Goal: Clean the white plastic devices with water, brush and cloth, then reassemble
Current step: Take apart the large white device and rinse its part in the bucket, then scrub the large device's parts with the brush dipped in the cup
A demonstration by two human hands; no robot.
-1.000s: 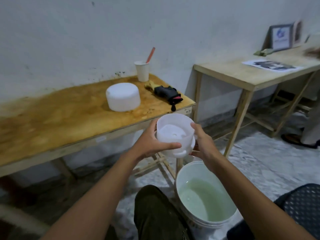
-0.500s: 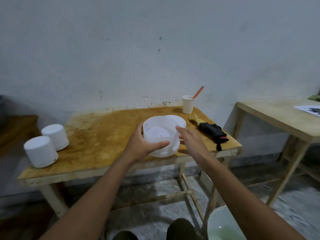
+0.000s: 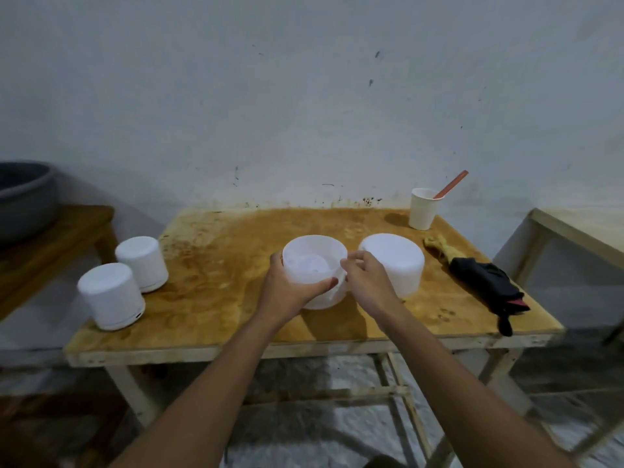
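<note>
My left hand (image 3: 287,292) grips an open white plastic tank (image 3: 312,265) by its left and front wall, over the middle of the wooden table (image 3: 216,309). My right hand (image 3: 368,282) is at the tank's right side with curled fingers; what it pinches is unclear. A white dome cover (image 3: 393,265) stands just right of the tank. Two closed white devices (image 3: 111,297) (image 3: 141,263) stand at the table's left end. A dark cloth (image 3: 489,292) lies at the right, with a brush (image 3: 439,249) beside it.
A paper cup (image 3: 423,208) with an orange stick (image 3: 452,184) stands at the back right by the wall. A second pale table (image 3: 580,231) is at the right, and a low bench with a grey basin (image 3: 23,197) at the left.
My hands carried the tank from above the water bucket up over the table and lowered it beside the dome cover. My view swung left, so the bucket left the frame.
</note>
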